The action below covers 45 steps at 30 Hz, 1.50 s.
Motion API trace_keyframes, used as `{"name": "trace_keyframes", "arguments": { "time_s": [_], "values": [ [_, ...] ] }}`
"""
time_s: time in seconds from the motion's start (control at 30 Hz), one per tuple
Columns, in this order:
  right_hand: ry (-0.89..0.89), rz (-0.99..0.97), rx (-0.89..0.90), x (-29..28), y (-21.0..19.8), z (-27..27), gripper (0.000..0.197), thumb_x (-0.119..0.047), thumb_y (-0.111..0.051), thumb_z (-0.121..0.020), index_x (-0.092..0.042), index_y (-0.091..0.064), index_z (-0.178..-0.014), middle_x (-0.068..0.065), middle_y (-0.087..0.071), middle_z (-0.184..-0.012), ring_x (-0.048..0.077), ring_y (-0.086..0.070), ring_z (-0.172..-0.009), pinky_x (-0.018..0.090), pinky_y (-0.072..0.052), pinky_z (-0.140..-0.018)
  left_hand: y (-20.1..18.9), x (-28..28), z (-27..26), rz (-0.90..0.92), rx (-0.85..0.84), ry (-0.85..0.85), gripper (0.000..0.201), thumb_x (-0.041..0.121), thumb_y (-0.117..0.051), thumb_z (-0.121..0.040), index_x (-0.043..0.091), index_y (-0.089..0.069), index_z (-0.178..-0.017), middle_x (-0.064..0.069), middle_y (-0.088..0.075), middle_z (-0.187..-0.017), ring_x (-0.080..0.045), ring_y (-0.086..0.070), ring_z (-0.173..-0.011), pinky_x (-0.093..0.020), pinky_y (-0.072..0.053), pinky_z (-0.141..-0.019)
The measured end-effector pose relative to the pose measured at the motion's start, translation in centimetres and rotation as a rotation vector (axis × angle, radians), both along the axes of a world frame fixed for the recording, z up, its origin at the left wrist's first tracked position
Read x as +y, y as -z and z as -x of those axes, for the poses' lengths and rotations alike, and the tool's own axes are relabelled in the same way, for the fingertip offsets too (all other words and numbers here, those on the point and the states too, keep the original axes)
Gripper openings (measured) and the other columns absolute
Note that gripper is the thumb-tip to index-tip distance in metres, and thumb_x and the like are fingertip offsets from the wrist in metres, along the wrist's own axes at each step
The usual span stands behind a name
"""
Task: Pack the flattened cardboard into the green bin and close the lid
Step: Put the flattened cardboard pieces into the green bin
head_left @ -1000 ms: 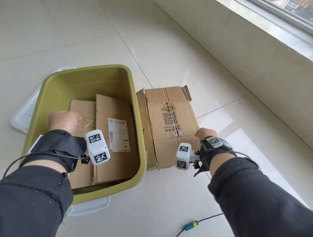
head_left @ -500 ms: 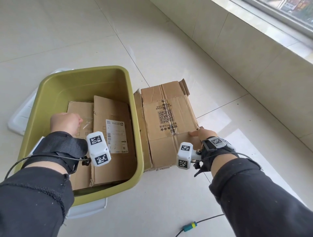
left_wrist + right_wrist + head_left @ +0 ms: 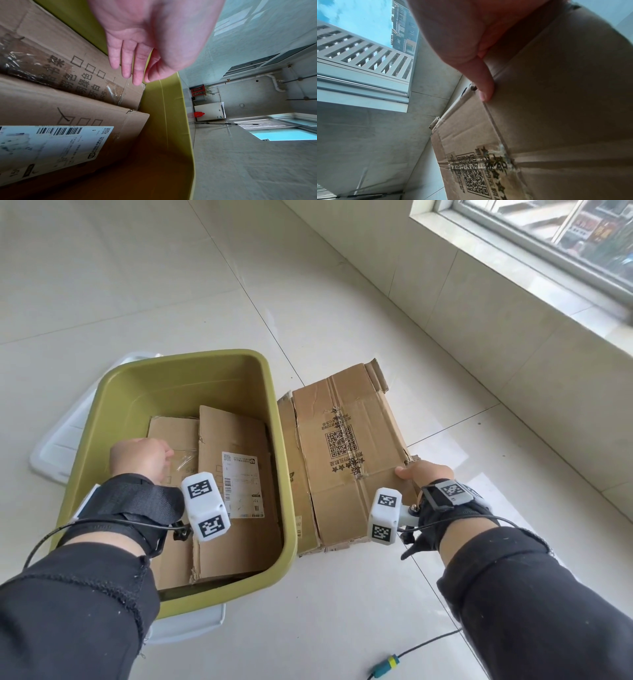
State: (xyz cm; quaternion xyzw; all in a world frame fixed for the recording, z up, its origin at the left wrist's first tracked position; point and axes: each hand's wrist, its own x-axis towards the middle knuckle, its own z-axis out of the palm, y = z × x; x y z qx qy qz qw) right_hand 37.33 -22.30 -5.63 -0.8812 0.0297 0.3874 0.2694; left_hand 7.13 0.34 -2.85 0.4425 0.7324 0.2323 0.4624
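A: Looking in the bin, what lay there?
B: Two flat cards. Left hand hovered above, fingers loose, empty.
A: And right?
B: Right hand gripped a card outside; wrist view showed its thumb on top. Lid lay beneath.

My right hand grips the right edge of a flattened cardboard sheet, tilted up beside the green bin. My left hand hovers inside the bin over 2 cardboard pieces, fingers seemingly loose. A white lid lies under the bin.
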Motion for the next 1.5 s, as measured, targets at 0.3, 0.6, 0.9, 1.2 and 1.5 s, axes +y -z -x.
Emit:
{"name": "trace_keyframes", "arguments": {
  "time_s": [0.3, 0.6, 0.9, 1.2, 1.5],
  "values": [
    [0.077, -0.022, -0.005, -1.2, -3.1, -1.7, 0.033, -0.023, -0.072, -0.082, -0.006, -0.053, -0.103, 0.011, -0.055, -0.093, 0.023, -0.047, -0.061, 0.028, -0.031, -0.047, -1.4, -0.3, 0.2, -0.014, -0.010, -0.012, 0.019, 0.001, -0.046, -0.091, 0.010, -0.063, -0.093, -0.015, -0.066, -0.121, -0.021, -0.056, -0.096, -0.037, -0.046, -0.089],
    [0.201, -0.198, -0.018, -2.8, -7.1, -1.9, 0.042, -0.021, -0.075, -0.069, 0.000, -0.063, -0.103, 0.016, -0.064, -0.094, 0.034, -0.065, -0.093, 0.049, -0.049, -0.094, -2.6, -1.1, -0.3, 0.003, -0.079, 0.036, 0.012, 0.003, -0.050, -0.089, 0.007, -0.060, -0.083, -0.008, -0.060, -0.084, -0.020, -0.052, -0.066, -0.028, -0.042, -0.062],
    [0.279, -0.323, -0.016, -3.7, -11.2, -0.9, 0.020, -0.015, -0.073, -0.068, -0.007, -0.062, -0.082, 0.012, -0.052, -0.061, 0.027, -0.055, -0.054, 0.045, -0.049, -0.077, -5.1, -2.0, -1.1, -0.005, -0.151, 0.007, 0.011, 0.007, -0.047, -0.094, 0.010, -0.057, -0.096, -0.001, -0.058, -0.071, -0.020, -0.058, -0.075, -0.029, -0.047, -0.067],
    [0.314, -0.487, 0.050, -3.6, -15.1, -0.3, 0.008, -0.007, -0.065, -0.073, -0.007, -0.060, -0.079, 0.012, -0.053, -0.059, 0.028, -0.054, -0.053, 0.037, -0.050, -0.060, -7.3, -3.2, -1.9, -0.025, -0.185, 0.123, 0.023, 0.008, -0.048, -0.094, 0.005, -0.060, -0.113, -0.007, -0.063, -0.099, -0.022, -0.058, -0.092, -0.036, -0.048, -0.091],
    [0.258, -0.620, 0.102, -2.0, -19.2, 0.5, 0.006, -0.007, -0.060, -0.078, -0.010, -0.057, -0.073, 0.009, -0.054, -0.058, 0.026, -0.055, -0.044, 0.031, -0.051, -0.054, -9.2, -4.3, -3.2, -0.007, -0.250, 0.265, 0.026, 0.023, -0.051, -0.094, 0.009, -0.056, -0.115, -0.007, -0.064, -0.110, -0.023, -0.060, -0.101, -0.041, -0.050, -0.097]
  ]
}}
